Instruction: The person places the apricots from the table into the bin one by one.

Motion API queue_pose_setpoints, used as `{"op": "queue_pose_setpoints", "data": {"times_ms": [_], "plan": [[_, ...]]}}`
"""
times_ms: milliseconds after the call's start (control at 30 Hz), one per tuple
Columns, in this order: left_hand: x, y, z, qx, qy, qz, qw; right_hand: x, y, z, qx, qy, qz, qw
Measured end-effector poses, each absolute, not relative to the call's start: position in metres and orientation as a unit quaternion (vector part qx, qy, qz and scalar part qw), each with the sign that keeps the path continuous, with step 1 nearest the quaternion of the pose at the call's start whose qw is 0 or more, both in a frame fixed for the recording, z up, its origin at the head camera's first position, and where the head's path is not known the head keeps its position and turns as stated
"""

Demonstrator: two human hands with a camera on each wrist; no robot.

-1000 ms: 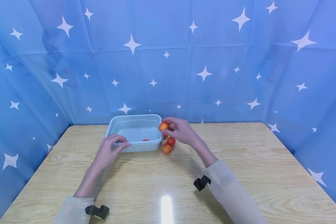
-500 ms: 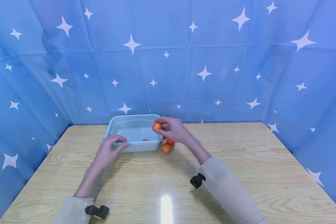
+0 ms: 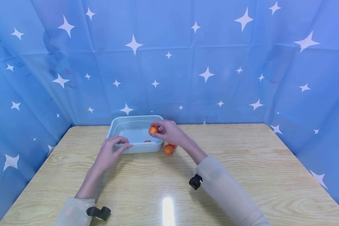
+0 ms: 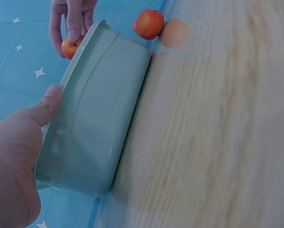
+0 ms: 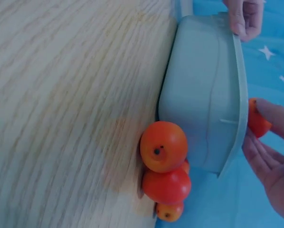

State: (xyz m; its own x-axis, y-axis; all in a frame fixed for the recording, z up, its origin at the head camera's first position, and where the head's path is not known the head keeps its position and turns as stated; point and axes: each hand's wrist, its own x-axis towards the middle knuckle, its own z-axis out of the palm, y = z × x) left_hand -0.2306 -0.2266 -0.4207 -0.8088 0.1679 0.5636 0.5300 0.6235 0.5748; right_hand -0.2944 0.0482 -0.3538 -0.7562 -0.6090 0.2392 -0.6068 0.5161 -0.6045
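Note:
My right hand [image 3: 172, 133] pinches a small orange-red apple [image 3: 153, 130] between thumb and fingers, over the right side of a pale blue-green plastic basin [image 3: 142, 149]. The left wrist view has this held apple [image 4: 71, 48] showing past the basin's rim. At the near left of the basin, my left hand [image 3: 113, 148] grips the rim, thumb outside and fingers inside. One apple [image 3: 147, 141] inside the basin shows only its top above the front rim. Against the basin's right end several more lie on the table, among them an orange apple [image 5: 164, 146] and a redder apple [image 5: 166, 186].
The basin stands on a light wood table [image 3: 147, 182], close to its back edge. Behind and at both sides hangs a blue curtain [image 3: 169, 78] with white stars. A small black wrist camera [image 3: 196, 181] sits on each sleeve.
My right hand has carried the apple leftward, from the basin's right rim to over its inside. The left hand has kept its grip on the rim.

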Motion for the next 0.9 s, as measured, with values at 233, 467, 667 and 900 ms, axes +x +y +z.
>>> {"op": "queue_pose_setpoints", "data": {"times_ms": [233, 467, 667, 900], "plan": [[-0.23, -0.226, -0.42, -0.198, -0.87, -0.385, 0.234, -0.292, 0.045, -0.356, -0.357, 0.875, -0.327, -0.011], [-0.228, -0.226, -0.419, -0.188, -0.873, -0.391, 0.22, -0.291, 0.049, -0.359, -0.361, 0.864, -0.35, -0.028], [-0.228, -0.225, -0.419, -0.18, -0.877, -0.392, 0.214, -0.29, 0.055, -0.36, -0.35, 0.859, -0.373, -0.032], [-0.23, -0.226, -0.421, -0.197, -0.867, -0.391, 0.237, -0.286, 0.064, -0.359, -0.356, 0.852, -0.381, -0.036]]}}
